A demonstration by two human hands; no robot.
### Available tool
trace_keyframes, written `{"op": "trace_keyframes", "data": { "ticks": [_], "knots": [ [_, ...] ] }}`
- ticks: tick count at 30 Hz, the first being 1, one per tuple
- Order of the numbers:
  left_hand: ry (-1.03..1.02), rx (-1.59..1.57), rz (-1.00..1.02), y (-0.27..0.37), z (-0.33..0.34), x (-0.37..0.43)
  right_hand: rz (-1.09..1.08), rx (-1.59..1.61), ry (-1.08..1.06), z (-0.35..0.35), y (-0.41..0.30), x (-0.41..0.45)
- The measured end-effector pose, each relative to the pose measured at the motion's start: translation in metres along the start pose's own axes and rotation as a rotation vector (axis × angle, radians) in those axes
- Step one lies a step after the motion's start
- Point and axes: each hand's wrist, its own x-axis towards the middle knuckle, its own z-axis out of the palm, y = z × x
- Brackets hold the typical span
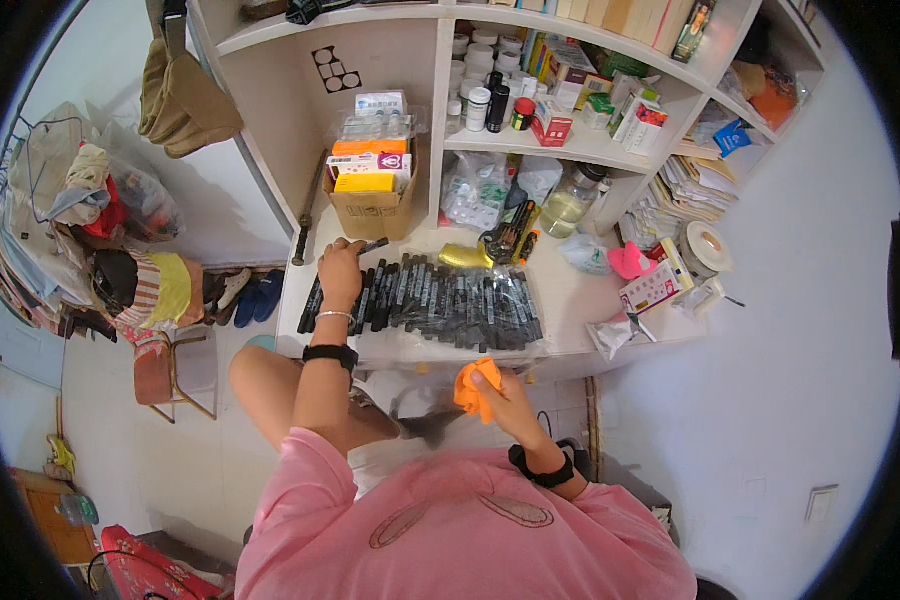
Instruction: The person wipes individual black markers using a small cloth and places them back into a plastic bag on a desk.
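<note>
My left hand (340,274) is closed on a dark marker pen (373,245), whose end sticks out to the right of the fingers. Under and beside this hand, black marker pens (379,296) lie side by side on the white desk. To their right, more pens (461,300) lie partly under clear plastic film. My right hand (504,401) grips a crumpled orange cloth (478,390) in front of the desk's edge, with the thumb on top.
A cardboard box (371,214) of packages stands behind the pens. Further right are a toy revolver with a yellow grip (469,256), a glass jar of liquid (566,206), a pink object (631,261) and a tape roll (706,246). A dark sheathed stick (302,236) lies at the left.
</note>
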Motion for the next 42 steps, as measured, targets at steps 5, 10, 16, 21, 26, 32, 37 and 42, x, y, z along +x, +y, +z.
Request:
{"op": "trace_keyframes", "data": {
  "ticks": [5, 10, 16, 21, 26, 32, 37, 42],
  "knots": [
    [-0.182, 0.083, 0.088, -0.020, 0.036, 0.008, -0.049, -0.052, 0.013, 0.000, -0.005, -0.001],
    [-0.296, 0.079, 0.089, -0.011, 0.029, 0.005, -0.054, -0.383, -0.015, -0.024, 0.032, 0.004],
    [-0.293, -0.455, 0.227, 0.044, -0.035, -0.022, -0.331, -1.274, 0.440, -0.035, 0.024, 0.006],
    [-0.812, -0.750, 0.429, 0.106, -0.093, -0.065, -0.166, -1.499, 0.476, -0.040, 0.037, 0.029],
    [-0.908, -0.801, 0.508, 0.132, -0.074, -0.114, 0.047, -1.635, 0.526, -0.033, 0.039, 0.042],
    [-0.859, -0.706, 0.455, 0.140, -0.054, -0.138, 0.033, -1.425, 0.460, -0.041, 0.018, 0.028],
    [-1.159, -1.315, -0.244, 0.154, -0.016, -0.144, -0.187, -0.939, 0.441, -0.036, -0.018, -0.003],
    [-0.892, -1.485, -0.158, 0.158, 0.039, -0.171, -0.111, -0.847, 0.247, -0.023, -0.012, -0.015]
  ]
}}
